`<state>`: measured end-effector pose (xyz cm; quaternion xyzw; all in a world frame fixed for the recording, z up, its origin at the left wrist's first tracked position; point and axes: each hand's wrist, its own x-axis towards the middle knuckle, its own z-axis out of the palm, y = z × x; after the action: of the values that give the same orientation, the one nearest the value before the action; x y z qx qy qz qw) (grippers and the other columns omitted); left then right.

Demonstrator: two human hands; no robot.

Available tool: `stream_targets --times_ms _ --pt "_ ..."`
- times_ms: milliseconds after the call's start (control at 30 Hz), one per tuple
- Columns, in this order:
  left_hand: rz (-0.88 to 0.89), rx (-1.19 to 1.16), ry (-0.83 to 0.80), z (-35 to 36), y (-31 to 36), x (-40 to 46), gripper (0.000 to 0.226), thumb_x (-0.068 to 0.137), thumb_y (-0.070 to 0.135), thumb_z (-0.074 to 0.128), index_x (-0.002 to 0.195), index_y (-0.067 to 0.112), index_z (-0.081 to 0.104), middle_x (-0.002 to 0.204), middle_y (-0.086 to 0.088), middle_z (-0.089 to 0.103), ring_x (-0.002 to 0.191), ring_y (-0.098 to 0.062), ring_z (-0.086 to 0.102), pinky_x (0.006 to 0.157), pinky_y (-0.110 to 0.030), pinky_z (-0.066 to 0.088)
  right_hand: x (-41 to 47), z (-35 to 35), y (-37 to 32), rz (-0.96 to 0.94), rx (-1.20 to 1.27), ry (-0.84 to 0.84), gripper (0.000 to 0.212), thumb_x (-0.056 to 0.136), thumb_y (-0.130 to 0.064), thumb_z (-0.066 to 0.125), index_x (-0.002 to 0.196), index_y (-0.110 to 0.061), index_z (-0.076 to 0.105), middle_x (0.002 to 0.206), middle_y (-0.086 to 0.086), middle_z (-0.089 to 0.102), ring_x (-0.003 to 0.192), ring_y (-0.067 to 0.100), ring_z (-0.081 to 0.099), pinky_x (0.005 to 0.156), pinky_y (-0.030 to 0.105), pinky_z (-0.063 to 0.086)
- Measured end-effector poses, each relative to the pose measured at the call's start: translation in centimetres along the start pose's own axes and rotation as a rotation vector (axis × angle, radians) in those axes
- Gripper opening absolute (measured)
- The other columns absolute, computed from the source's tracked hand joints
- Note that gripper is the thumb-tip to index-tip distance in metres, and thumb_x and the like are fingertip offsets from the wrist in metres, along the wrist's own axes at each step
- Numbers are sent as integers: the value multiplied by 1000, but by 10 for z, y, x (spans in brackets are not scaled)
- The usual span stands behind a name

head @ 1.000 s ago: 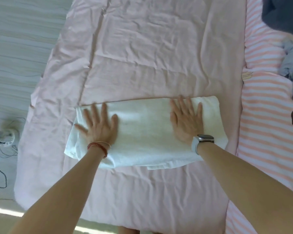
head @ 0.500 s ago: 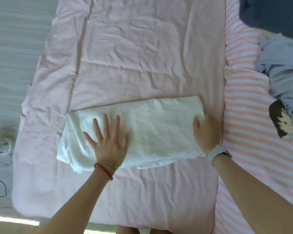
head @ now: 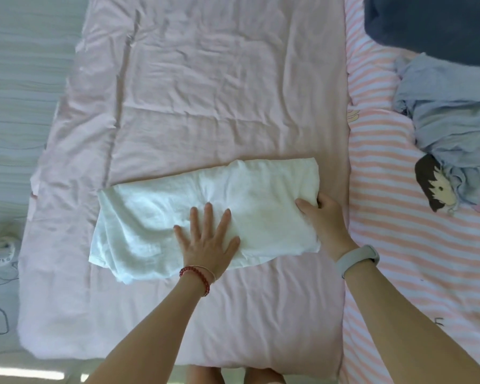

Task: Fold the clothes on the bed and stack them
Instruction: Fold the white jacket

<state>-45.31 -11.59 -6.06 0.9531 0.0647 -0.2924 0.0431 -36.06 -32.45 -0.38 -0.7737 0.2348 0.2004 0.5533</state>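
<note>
Soft, bright daylight washes the scene, overexposing the white garment (head: 205, 212) so its folds nearly vanish. A glaring sunlit strip (head: 22, 374) crosses the floor at bottom left. Shadows are faint, lying in the pink quilt (head: 219, 92) creases. Overall focus is soft; wide-angle bending curves the edges.

Pink quilt (head: 205, 79) lies bare beyond the white garment (head: 178, 217), and bare nearer than it. On the right, striped sheet (head: 399, 259) is obstructed by a blue pile (head: 455, 120) and dark cloth (head: 432, 26).
</note>
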Motion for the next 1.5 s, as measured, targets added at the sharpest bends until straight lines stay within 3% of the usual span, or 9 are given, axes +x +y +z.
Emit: stream_targets --times_ms 167,300,467,600,733,967,1200,1300,1500 --pt "-58 -931 141 -48 -40 -15 25 93 22 54 117 27 60 142 -2 43 134 -21 35 106 -33 31 -42 27 -51 -222 -44 -75 12 84 -13 61 74 -14 56 68 0 55 56 6 46 51 16 39" --pt "-400 -1791 -19 -80 -113 -47 21 96 25 44 102 23 64 114 -6 63 102 -23 61 83 -33 48 -85 103 -82 -350 -165 -279 8 85 -12 60 93 -11 63 81 5 64 69 13 55 61 22 42" --pt "-541 -2153 -90 -77 -177 -56 46 95 50 32 104 17 62 97 -7 69 87 -23 67 75 -39 51 -123 200 -81 -228 -160 -678 42 88 -16 60 129 -16 52 117 6 63 105 12 60 94 25 46" --pt "-581 -2002 -123 -65 -181 -47 45 93 52 38 107 16 62 94 -4 71 86 -20 68 74 -31 53 -128 213 -60 -309 -131 -474 28 92 -12 52 119 -12 59 111 1 65 100 0 57 79 5 43" --pt "-572 -1386 88 -52 -166 -33 25 87 32 61 103 14 54 94 0 61 88 -21 56 75 -29 42 -120 187 -27 -515 -481 -60 31 88 1 50 116 -6 61 112 5 63 108 22 53 91 19 37" --pt "-556 -1387 263 -42 -193 -28 17 89 10 52 73 15 54 65 2 49 63 -21 45 52 -17 39 -122 166 22 -274 -645 -213 47 94 -6 41 140 -19 37 135 4 44 123 20 42 95 27 38" --pt "-572 -1229 232 -37 -217 -17 55 88 30 58 136 12 38 127 -9 50 116 -26 49 97 -34 39 -115 183 16 -272 -701 163 30 91 -7 47 120 -1 52 125 15 52 117 33 45 95 36 37" --pt "-413 -927 388 -44 -203 -15 70 83 33 65 142 13 32 141 -12 36 130 -31 33 104 -45 31 -104 195 2 -364 -597 113 45 85 2 50 130 -3 44 133 11 45 121 27 43 95 32 38" --pt "416 -236 527 -47 -168 -23 54 79 47 53 123 15 59 133 -12 53 125 -36 47 99 -59 35 -112 182 31 -215 -409 72 39 91 0 49 128 -8 49 122 4 51 111 21 52 91 25 41"
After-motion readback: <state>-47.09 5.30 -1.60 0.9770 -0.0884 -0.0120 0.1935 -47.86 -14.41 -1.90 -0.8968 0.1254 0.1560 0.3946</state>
